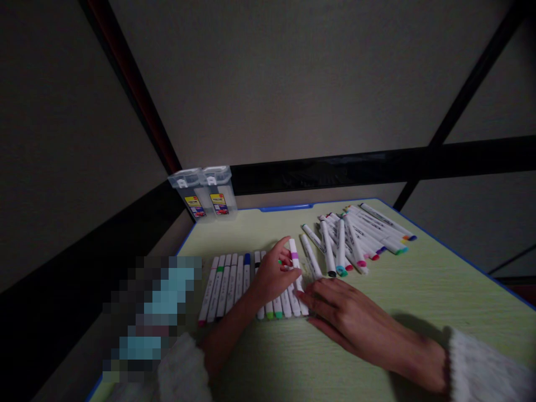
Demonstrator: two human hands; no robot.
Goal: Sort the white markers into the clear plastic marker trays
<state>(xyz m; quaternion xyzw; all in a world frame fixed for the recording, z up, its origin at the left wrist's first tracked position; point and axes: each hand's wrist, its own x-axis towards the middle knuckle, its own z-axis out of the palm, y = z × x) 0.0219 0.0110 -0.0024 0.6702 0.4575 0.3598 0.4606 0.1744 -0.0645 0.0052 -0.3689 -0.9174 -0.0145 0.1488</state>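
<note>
A neat row of white markers [226, 286] with coloured caps lies side by side on the pale green table [410, 285]. My left hand [272, 276] rests over the right part of this row, its thumb and fingers pinching a white marker with a purple band [293, 252]. My right hand [347, 318] lies flat on the table just right of the row, fingers stretched out and touching the row's end markers. A loose heap of more markers [355, 237] spreads behind my right hand.
Two clear plastic boxes [205, 192] with yellow labels stand at the table's far left corner. A blue rim [288, 207] edges the table. Dark frame bars and a plain wall rise behind. A blurred-out patch [154, 312] covers the near left.
</note>
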